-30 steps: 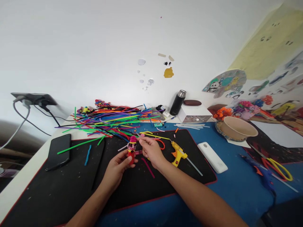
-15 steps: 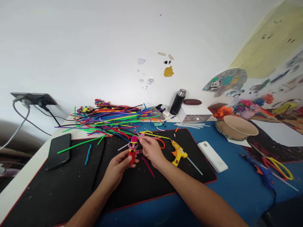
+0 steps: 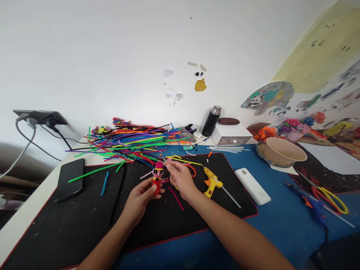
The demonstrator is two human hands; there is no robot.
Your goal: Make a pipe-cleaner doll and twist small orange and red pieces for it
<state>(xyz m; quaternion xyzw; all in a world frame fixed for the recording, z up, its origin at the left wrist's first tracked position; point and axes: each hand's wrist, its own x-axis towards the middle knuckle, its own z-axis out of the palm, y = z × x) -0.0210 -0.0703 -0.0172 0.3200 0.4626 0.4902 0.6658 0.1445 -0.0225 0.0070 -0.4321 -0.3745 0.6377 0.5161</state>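
A small fuzzy pipe-cleaner figure [image 3: 158,179], red in the body with a pink tuft on top and a dark band across a yellowish face, stands upright above the middle of the black mat [image 3: 70,221]. The left hand [image 3: 140,200] closes its fingers around the figure's lower body, thumb pressed on the front, with the forearm running in from 7 o'clock. The right hand [image 3: 181,180] sits just beside the figure at its 3 o'clock; its fingers are pinched together on a small pale pink piece [image 3: 169,160] near the figure's head, at about 1 o'clock from it. The right forearm stretches in from 5 o'clock, wrist slightly bent.

On the mat under the right hand lies a short magenta pipe cleaner [image 3: 176,199], and an orange loop [image 3: 192,171] shows just beyond the knuckles. A yellow plastic glue gun [image 3: 211,181] rests at 3 o'clock of the hands, a clear glue stick jutting from its back. Further toward 3 o'clock lies a smooth white oblong power bank [image 3: 252,186] on the blue tabletop [image 3: 281,225]. At 12 o'clock spreads a loose heap of bright pipe cleaners [image 3: 132,144]. A dark phone [image 3: 69,179] lies flat at 9 o'clock, with a short blue pipe cleaner [image 3: 104,183] between it and the hands.
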